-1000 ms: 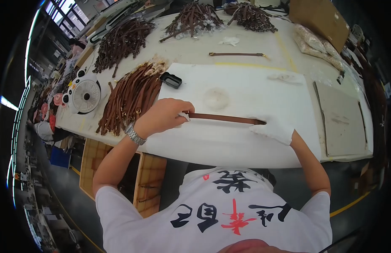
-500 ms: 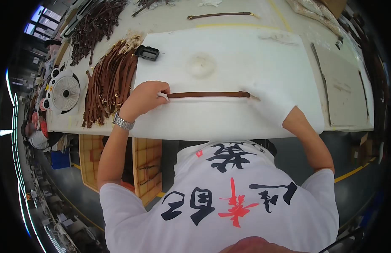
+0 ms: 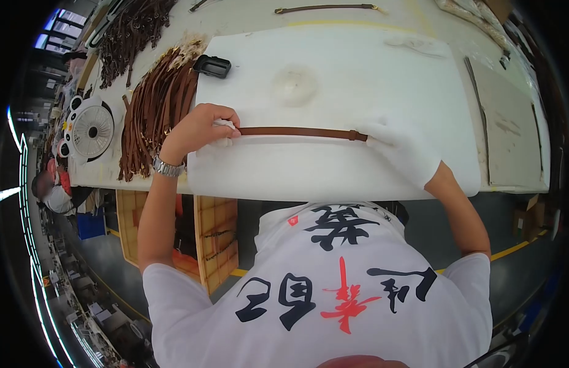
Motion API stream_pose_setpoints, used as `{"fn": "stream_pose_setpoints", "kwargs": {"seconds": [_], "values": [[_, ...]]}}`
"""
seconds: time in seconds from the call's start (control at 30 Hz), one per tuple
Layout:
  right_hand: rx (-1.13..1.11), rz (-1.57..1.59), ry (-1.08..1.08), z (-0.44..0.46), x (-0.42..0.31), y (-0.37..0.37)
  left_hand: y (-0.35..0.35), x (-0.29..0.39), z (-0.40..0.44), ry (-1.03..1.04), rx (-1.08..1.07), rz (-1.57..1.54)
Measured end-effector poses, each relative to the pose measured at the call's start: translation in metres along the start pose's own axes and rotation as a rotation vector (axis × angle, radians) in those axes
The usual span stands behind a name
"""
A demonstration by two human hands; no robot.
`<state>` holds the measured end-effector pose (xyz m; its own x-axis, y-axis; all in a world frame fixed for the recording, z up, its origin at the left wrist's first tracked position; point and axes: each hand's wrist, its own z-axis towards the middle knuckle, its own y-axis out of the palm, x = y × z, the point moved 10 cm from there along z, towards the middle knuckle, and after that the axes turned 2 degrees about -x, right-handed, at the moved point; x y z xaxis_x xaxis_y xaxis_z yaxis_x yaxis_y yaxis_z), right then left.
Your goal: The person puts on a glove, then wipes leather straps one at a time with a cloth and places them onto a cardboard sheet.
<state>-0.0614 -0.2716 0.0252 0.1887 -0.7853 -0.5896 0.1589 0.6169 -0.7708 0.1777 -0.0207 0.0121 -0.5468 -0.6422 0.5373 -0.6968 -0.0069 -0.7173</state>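
A brown leather strap (image 3: 297, 132) stretches across the white sheet (image 3: 248, 172), nearly level, with a keeper loop near its right end. My left hand (image 3: 202, 130), bare with a metal watch at the wrist, pinches its left end; a bit of white cloth (image 3: 224, 124) shows between the fingers. At the other end is my right hand (image 3: 402, 147) in a white glove, its fingertips closed around the tip. The glove blends with the sheet, so single fingers are hard to make out.
Left of the sheet lies a heap of brown straps (image 3: 159, 113), with a small black tray (image 3: 212, 66) beside it. A white fan (image 3: 91, 129) stands farther left. Another strap (image 3: 326, 8) lies at the back. Grey board (image 3: 511, 126) rests at right; a yellow crate (image 3: 217, 239) sits below.
The view has shifted slightly. The strap now slopes a little down to the right, and my right hand has moved slightly right. Both hands stay at the strap's ends.
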Motion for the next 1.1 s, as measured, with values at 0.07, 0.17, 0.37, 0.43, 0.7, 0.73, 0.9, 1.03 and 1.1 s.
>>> {"fn": "stream_pose_setpoints", "kwargs": {"seconds": [0.07,0.17,0.37,0.43,0.7,0.73,0.9,1.03,1.1], "values": [[-0.096,-0.2,-0.011,0.008,-0.013,0.003,0.002,0.004,0.002,-0.015,0.038,0.045],[-0.15,-0.402,-0.067,0.016,-0.011,0.015,0.005,0.006,0.0,0.05,0.132,0.369],[-0.043,-0.318,-0.051,0.01,-0.006,0.011,-0.026,0.021,-0.022,0.038,0.382,0.213],[0.005,-0.283,-0.067,0.007,-0.01,0.005,-0.032,0.014,-0.03,-0.048,0.493,-0.065],[0.064,0.016,0.03,-0.006,0.022,0.025,0.083,0.147,0.019,0.547,0.519,-0.141],[0.055,0.023,0.024,-0.003,0.02,0.027,0.103,0.156,0.025,0.618,0.531,-0.046],[0.002,-0.096,0.18,-0.007,0.023,0.02,0.091,0.125,0.004,0.527,0.59,0.065],[0.126,-0.1,0.131,-0.013,0.019,0.012,0.049,0.085,-0.017,0.349,0.669,0.289],[0.177,-0.171,0.007,-0.007,0.007,0.005,0.047,0.092,-0.008,0.329,0.59,0.356]]}}
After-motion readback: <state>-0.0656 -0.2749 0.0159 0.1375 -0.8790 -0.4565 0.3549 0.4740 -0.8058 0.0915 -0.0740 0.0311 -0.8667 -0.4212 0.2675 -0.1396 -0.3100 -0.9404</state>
